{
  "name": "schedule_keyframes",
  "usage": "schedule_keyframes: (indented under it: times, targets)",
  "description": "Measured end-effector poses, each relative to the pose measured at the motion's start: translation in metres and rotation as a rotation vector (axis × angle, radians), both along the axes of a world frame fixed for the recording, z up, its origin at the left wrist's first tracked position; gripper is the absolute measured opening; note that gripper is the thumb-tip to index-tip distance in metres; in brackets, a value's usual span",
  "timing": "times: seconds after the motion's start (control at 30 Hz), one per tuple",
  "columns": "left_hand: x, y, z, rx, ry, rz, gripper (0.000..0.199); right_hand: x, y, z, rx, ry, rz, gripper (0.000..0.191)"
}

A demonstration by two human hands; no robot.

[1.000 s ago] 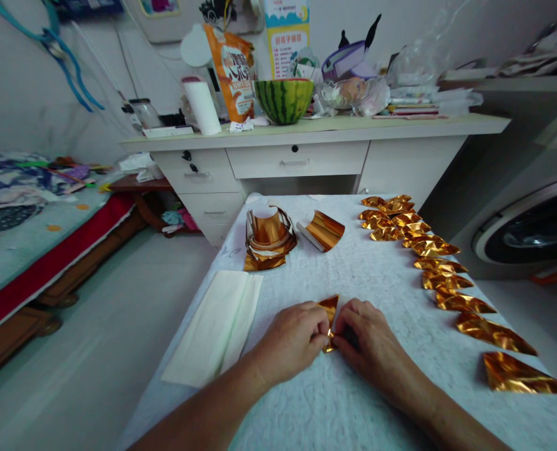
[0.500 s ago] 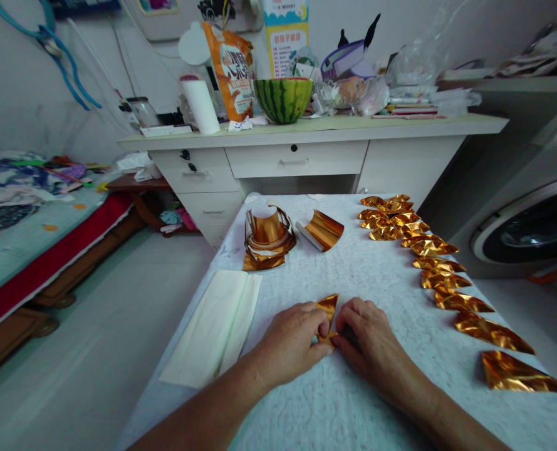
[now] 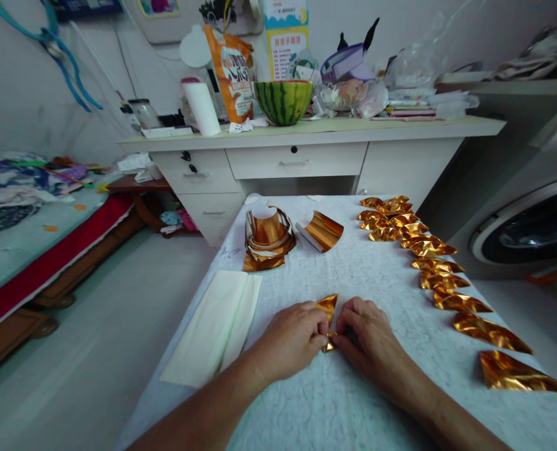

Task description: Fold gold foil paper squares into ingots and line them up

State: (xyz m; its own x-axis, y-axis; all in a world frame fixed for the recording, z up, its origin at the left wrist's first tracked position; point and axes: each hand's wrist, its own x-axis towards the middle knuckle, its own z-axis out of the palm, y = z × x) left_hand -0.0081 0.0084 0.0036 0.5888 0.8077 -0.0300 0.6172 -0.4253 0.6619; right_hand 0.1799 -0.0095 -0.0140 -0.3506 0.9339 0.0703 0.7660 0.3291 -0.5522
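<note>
Near the middle of the cloth-covered table [image 3: 306, 275], a piece of gold foil [image 3: 327, 305] lies between my two hands. My left hand [image 3: 293, 335] has its fingers closed on the foil's left side. The fingertips of my right hand [image 3: 369, 335] pinch its lower right corner. Only the upper part and a small lower tip of the foil show; the fingers hide the rest. Several folded gold foil pieces [image 3: 452, 300] run in a row down the table's right side. Behind my hands stand a curled stack of gold sheets [image 3: 266, 235] and a smaller curved stack [image 3: 324, 230].
Pale paper sheets [image 3: 212, 326] lie left of my left arm. A white desk [image 3: 297, 160] beyond the table holds a watermelon half [image 3: 282, 100], an orange pouch [image 3: 234, 75] and a paper roll [image 3: 202, 108]. At the right stands a washing machine [image 3: 508, 150]; a bed [image 3: 47, 244] is at the left.
My left thumb has drawn up and back a little, and more of the foil's lower tip shows. My right hand has hardly moved.
</note>
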Motion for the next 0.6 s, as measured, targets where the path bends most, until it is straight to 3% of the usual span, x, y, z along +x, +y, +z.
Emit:
schedule_keyframes:
  times: [0.6]
  targets:
    - [0.0037,-0.0031,0.0024,-0.024,0.05,0.032,0.01,-0.0009,-0.0008,-0.0055,0.05,-0.058,-0.011,0.003]
